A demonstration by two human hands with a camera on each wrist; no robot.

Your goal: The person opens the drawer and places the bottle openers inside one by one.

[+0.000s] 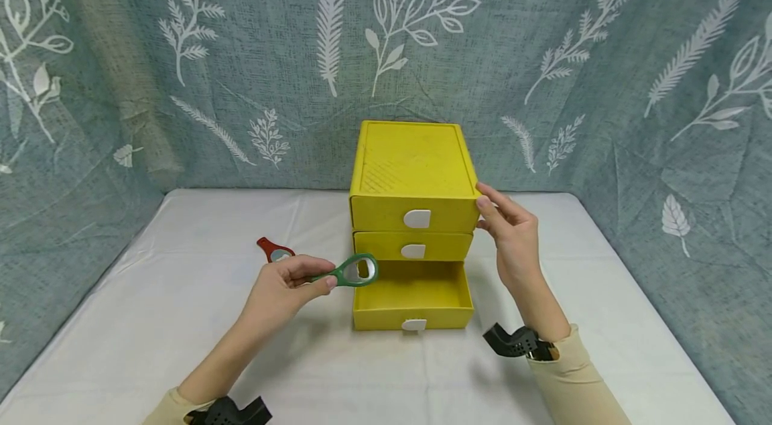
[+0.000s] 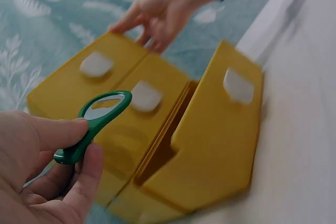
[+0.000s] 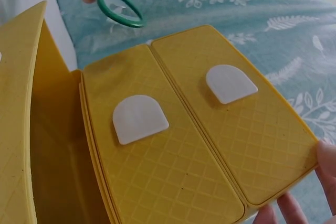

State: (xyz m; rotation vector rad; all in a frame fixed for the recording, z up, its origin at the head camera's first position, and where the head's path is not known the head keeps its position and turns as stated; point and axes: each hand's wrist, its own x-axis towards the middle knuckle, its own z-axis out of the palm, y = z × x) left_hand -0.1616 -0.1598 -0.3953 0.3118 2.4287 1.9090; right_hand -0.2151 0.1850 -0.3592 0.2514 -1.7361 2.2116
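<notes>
My left hand [image 1: 288, 283] pinches a green bottle opener [image 1: 356, 271] by its handle, thumb against fingers. The opener has a metal plate with a hole inside its green ring. It hovers in front of the left part of a yellow drawer unit [image 1: 416, 157] and above its pulled-out bottom drawer [image 1: 413, 319]. No contents show in that drawer in the head view. The upper drawers are closed. My right hand [image 1: 512, 230] rests its fingers and thumb on the unit's upper right front corner. In the right wrist view, its fingertips [image 3: 291, 208] touch the edge.
A red opener-like tool [image 1: 274, 249] lies on the white cloth left of the unit, partly hidden behind the left hand. White tabs [image 1: 417, 218] mark each drawer front. A patterned green curtain [image 1: 271, 63] hangs behind and at both sides of the table.
</notes>
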